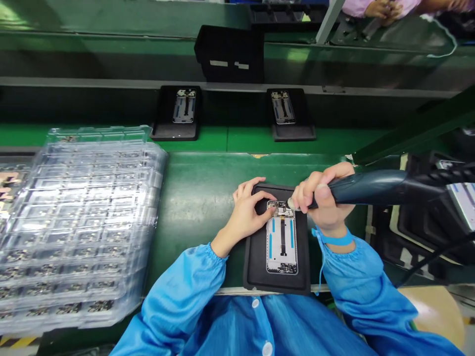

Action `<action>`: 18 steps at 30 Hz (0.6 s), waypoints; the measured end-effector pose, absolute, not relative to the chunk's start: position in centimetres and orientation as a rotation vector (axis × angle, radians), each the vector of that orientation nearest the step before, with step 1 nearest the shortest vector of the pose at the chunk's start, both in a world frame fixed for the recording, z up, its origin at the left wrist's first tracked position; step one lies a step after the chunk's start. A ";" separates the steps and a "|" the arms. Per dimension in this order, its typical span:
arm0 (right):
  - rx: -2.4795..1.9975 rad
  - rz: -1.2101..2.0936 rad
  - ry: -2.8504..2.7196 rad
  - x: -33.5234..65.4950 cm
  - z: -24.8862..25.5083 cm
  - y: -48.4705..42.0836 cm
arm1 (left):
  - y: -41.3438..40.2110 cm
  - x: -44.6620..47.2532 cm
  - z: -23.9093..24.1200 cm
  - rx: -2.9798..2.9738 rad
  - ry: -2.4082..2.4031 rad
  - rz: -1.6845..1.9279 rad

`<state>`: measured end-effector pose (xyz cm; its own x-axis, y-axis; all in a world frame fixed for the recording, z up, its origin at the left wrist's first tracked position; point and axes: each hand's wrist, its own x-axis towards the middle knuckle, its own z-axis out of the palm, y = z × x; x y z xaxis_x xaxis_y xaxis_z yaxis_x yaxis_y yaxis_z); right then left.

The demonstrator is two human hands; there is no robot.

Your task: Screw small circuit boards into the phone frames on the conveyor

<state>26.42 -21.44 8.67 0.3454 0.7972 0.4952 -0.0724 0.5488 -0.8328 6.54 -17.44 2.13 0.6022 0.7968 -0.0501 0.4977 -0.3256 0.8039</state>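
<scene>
An opened smartphone [275,242] lies in a black tray [301,277] in front of me, its inner side up, with a dark ribbon cable down the middle and blue strips. My left hand [248,210] is on its upper left corner, thumb and forefinger bent close together at the board end, the other fingers reaching past the tray's edge. My right hand [326,198] is wrapped round a dark electric screwdriver [371,187], held nearly level. Its tip end is at the phone's upper right corner; the fingers partly hide it.
Stacked clear plastic trays [85,212] with small circuit boards stand at left. Beyond the green bench, two black trays [178,131] [295,132] hold more opened phones. A black box [230,54] is farther back. Black trays [419,232] crowd the right; another person's hands [384,9] show top right.
</scene>
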 end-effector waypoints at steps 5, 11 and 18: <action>-0.792 0.711 -1.094 25.8 8.1 -21.3 | -17.7 6.8 2.1 1.985 1.023 0.456; -0.797 0.728 -1.109 25.8 7.9 -21.5 | -17.5 7.1 1.8 1.998 1.002 0.465; -0.845 0.834 -1.271 25.9 6.9 -21.8 | -21.4 3.8 2.7 2.106 1.334 0.505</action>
